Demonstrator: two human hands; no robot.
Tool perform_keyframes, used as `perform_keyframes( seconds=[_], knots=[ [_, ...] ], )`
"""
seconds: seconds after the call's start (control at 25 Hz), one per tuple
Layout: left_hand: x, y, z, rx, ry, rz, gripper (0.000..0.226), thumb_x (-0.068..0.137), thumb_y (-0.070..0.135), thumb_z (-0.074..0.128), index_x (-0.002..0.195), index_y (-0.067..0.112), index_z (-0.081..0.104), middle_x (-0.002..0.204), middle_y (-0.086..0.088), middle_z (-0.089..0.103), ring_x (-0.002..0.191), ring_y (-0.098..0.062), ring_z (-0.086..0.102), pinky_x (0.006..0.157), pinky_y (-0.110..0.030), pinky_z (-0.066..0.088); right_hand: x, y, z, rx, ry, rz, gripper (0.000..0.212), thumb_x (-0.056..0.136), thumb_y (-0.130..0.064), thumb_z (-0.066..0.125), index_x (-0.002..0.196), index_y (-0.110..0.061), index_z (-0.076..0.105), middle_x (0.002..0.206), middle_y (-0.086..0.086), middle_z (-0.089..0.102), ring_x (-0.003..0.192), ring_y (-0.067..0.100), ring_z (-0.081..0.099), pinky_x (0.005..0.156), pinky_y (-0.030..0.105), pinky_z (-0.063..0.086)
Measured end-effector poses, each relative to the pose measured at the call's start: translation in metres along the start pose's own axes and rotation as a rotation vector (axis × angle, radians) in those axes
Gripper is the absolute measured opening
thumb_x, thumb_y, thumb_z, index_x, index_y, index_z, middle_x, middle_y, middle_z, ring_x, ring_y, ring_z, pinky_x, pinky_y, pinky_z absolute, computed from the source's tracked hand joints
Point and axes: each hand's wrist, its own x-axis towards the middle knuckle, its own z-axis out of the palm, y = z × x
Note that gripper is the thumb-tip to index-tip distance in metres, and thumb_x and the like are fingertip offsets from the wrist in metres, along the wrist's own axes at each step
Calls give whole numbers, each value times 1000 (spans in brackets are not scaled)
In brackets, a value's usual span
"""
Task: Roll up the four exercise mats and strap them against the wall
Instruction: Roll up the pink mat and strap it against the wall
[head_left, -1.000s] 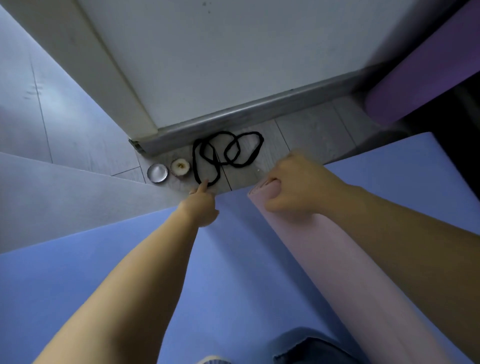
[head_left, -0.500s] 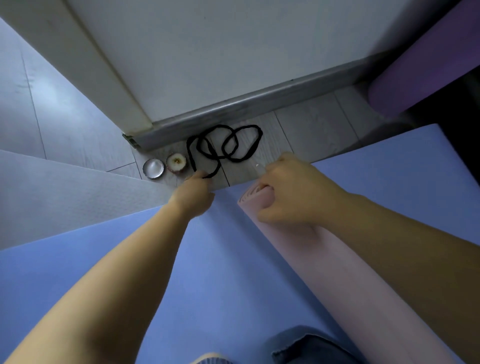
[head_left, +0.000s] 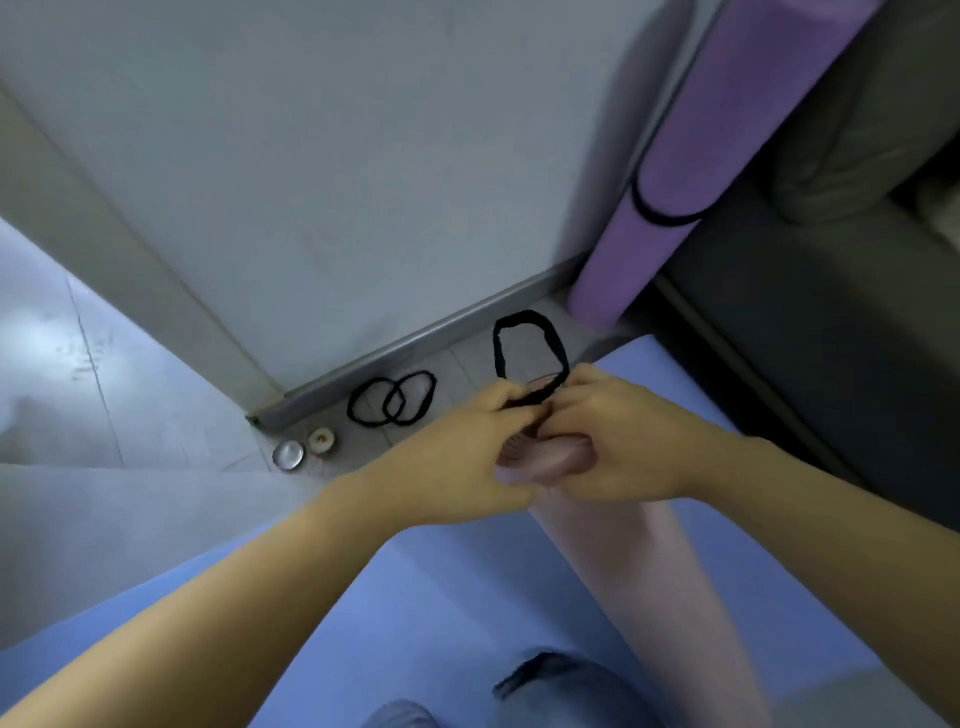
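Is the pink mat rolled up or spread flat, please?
Rolled up: the pink mat forms a tube, spiral end visible.

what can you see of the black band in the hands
The black elastic band is a thin, soft-looking closed loop pulled open into a rough oval. The left hand and right hand pinch its lower edge at the end of the rolled pink mat; its upper part stands free before the baseboard.

Dim, cool light leaves a pale glare on the floor (head_left: 52, 338) at left and the sofa (head_left: 831, 322) in shadow at right, while everything looks softly blurred and wall (head_left: 311, 182) edges bow outward.
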Motion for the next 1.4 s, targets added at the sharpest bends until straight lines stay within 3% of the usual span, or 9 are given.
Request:
perform_keyframes(
  seconds=[0.12, 0.32, 0.56, 0.8, 0.92, 1.08, 1.2, 1.32, 1.4],
  knots=[
    [2, 47, -8, 296, 147, 214, 62, 79, 57, 61, 131, 24, 52, 138, 12, 38, 124, -5, 39, 105, -23, 34, -56, -17, -60, -76, 122, -43, 27, 70, -38, 73, 92, -22, 73, 78, -10, 59, 86, 10, 43, 73, 26, 43],
    [-10, 110, -17, 531, 401, 522, 62, 67, 67, 57, 99, 15, 65, 112, 3, 56, 111, -11, 42, 93, -20, 34, -122, -52, -80, -77, 346, -132, 37, 73, -40, 76, 104, -21, 72, 86, -8, 60, 94, 11, 45, 83, 20, 41],
    [-71, 135, 1, 671, 482, 547, 65, 60, 70, 57, 88, 11, 67, 103, -3, 63, 105, -14, 43, 87, -20, 37, -161, -93, -28, -49, 591, -174, 44, 72, -39, 74, 112, -20, 70, 96, -14, 59, 102, 8, 44, 90, 12, 35],
    [-146, 157, 50, 640, 498, 442, 62, 60, 67, 61, 90, 13, 65, 103, 5, 58, 105, -9, 42, 81, -29, 47, -210, -147, 9, -7, 527, -147, 42, 76, -36, 76, 114, -23, 65, 105, -15, 53, 104, -3, 43, 93, 11, 34],
    [-162, 164, 63, 697, 483, 466, 64, 62, 68, 59, 91, 12, 65, 102, 4, 59, 106, -12, 43, 84, -29, 44, -235, -165, -7, 114, 573, -115, 26, 86, -36, 57, 107, -25, 68, 106, -12, 55, 98, 1, 51, 89, 17, 41],
    [-170, 167, 75, 719, 512, 507, 65, 64, 72, 57, 90, 12, 64, 103, 3, 58, 105, -12, 43, 86, -23, 39, -239, -163, -14, -425, 435, -3, 34, 90, -15, 48, 120, -20, 64, 117, -4, 58, 109, 13, 43, 100, 33, 36],
    [-172, 169, 78, 718, 508, 485, 66, 64, 72, 56, 90, 12, 64, 102, 4, 59, 105, -12, 42, 85, -21, 38, -234, -167, -14, -658, 385, -29, 31, 90, -23, 48, 118, -18, 61, 109, 1, 57, 100, 20, 51, 95, 32, 37],
    [-169, 171, 82, 790, 517, 493, 69, 64, 75, 52, 93, 14, 65, 101, 5, 59, 105, -11, 42, 85, -19, 38, -235, -177, -30, -523, 306, 68, 26, 95, -25, 42, 111, -15, 59, 104, 2, 57, 94, 21, 55, 85, 37, 44],
    [-165, 171, 84, 802, 532, 510, 67, 64, 75, 53, 92, 15, 64, 102, 6, 57, 103, -11, 43, 85, -19, 39, -237, -177, -40, -396, 268, 151, 26, 95, -16, 39, 112, -13, 59, 106, 3, 60, 92, 24, 61, 84, 37, 48]
  ],
)
